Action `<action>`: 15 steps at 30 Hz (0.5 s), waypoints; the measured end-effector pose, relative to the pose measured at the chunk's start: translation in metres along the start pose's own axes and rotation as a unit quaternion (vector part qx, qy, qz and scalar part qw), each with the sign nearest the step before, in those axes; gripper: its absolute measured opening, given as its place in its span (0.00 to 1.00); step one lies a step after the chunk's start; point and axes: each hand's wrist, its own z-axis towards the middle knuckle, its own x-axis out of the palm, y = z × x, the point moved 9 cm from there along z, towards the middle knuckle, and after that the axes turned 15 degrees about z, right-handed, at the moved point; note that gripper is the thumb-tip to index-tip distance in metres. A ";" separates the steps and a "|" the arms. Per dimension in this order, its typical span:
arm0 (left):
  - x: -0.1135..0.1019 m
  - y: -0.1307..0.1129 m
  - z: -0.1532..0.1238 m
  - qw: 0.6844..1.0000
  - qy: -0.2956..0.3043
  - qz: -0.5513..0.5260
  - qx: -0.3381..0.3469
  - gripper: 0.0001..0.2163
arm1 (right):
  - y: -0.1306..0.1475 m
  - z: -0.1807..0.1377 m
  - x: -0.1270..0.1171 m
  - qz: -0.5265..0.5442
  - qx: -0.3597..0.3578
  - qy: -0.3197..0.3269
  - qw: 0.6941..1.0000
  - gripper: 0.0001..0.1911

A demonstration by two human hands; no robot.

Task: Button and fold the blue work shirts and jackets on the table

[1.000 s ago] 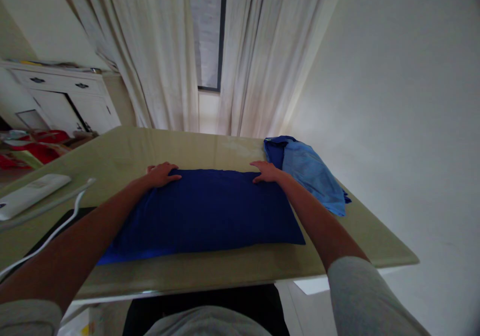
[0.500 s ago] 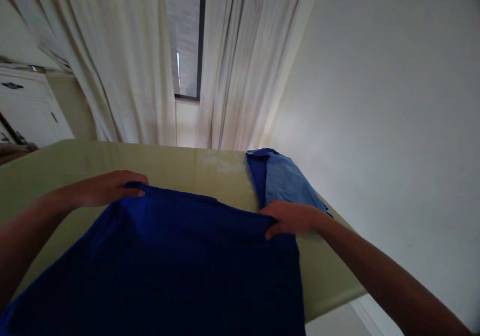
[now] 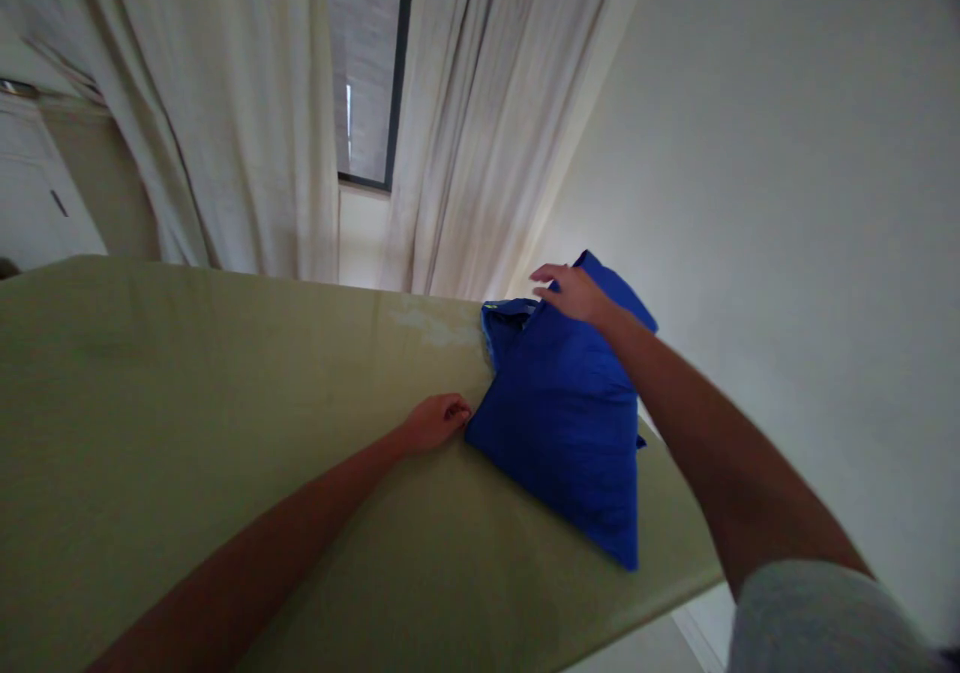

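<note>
A folded royal-blue cloth [image 3: 566, 418] lies at the right end of the covered table, its near corner pointing towards me. My left hand [image 3: 436, 422] is closed at the cloth's left corner, fingers curled and pinched there. Over the cloth's far left edge is my right hand [image 3: 574, 293], fingers stretched out and thumb apart; whether it presses on the fabric is hard to tell. Beneath the blue cloth, a second folded garment [image 3: 504, 325] in darker blue shows only its far left part. The rest of it is covered.
A pale green cover [image 3: 225, 403] spans the table, with a whitish patch near its far edge. Cream curtains [image 3: 247, 123] hang behind it around a narrow window [image 3: 366, 73]. A white wall [image 3: 765, 203] runs along the right. At far left stands a white cabinet [image 3: 37, 188].
The blue cloth moved from in front of me to the right, onto the other garment, and is now folded smaller. Both hands shifted right; the right hand's fingers opened.
</note>
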 end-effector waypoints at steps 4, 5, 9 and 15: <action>0.020 -0.013 -0.025 0.983 -0.038 0.151 0.093 0.12 | 0.041 -0.032 0.215 0.106 -0.005 0.125 0.986 0.13; 0.023 -0.018 -0.031 0.976 -0.034 0.178 0.123 0.11 | 0.050 -0.041 0.259 0.120 -0.007 0.143 0.982 0.15; 0.027 -0.025 -0.039 0.962 -0.013 0.219 0.160 0.10 | 0.063 -0.058 0.335 0.170 0.003 0.121 0.978 0.20; 0.026 -0.021 -0.034 0.962 -0.003 0.228 0.149 0.13 | 0.052 -0.060 0.324 0.225 0.011 0.085 0.971 0.16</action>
